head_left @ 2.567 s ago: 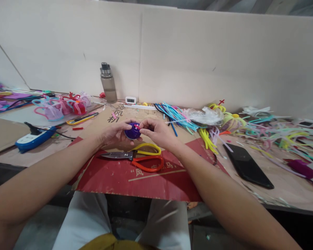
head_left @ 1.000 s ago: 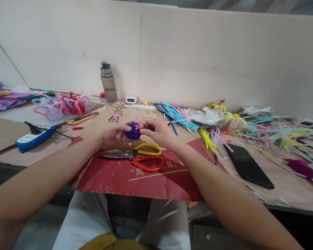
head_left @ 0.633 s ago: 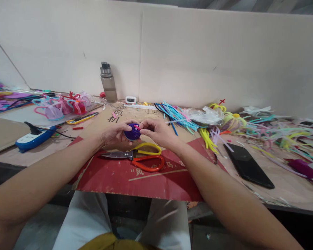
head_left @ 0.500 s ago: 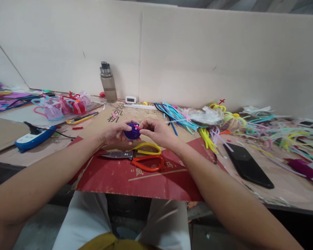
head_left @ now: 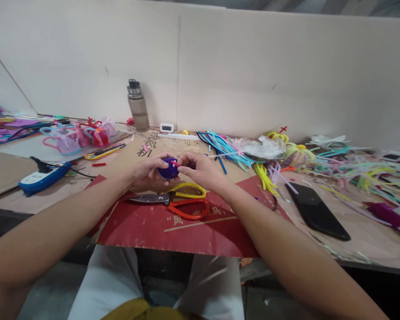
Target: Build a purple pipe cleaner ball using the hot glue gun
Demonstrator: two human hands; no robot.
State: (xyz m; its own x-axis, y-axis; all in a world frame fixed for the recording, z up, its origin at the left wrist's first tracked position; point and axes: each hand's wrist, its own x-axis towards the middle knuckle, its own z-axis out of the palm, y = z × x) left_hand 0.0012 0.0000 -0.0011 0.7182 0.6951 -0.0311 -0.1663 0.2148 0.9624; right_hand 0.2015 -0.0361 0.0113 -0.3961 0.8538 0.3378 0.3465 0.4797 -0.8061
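Note:
In my left hand (head_left: 146,170), thumb and fingers are closed round a small, round purple piece (head_left: 166,171) that looks wound from pipe cleaner. A short bright pink strip (head_left: 175,163) lies on its top right side. My right hand (head_left: 199,170) is pinched at that pink strip, its thumb and forefinger touching it. Just below both hands, the scissors (head_left: 190,216) lie on the red cardboard (head_left: 136,233), blades to the left, with one yellow and one red handle.
Pink and red basket-like pieces (head_left: 66,143) and a blue power strip (head_left: 46,178) lie left. A water bottle (head_left: 138,109) stands at the back. Blue pipe cleaners (head_left: 222,144), yellow ones (head_left: 266,178) and a black phone (head_left: 316,211) lie right.
Both hands stay almost in place round the purple piece. The right fingers have shifted only slightly at the pink strip.

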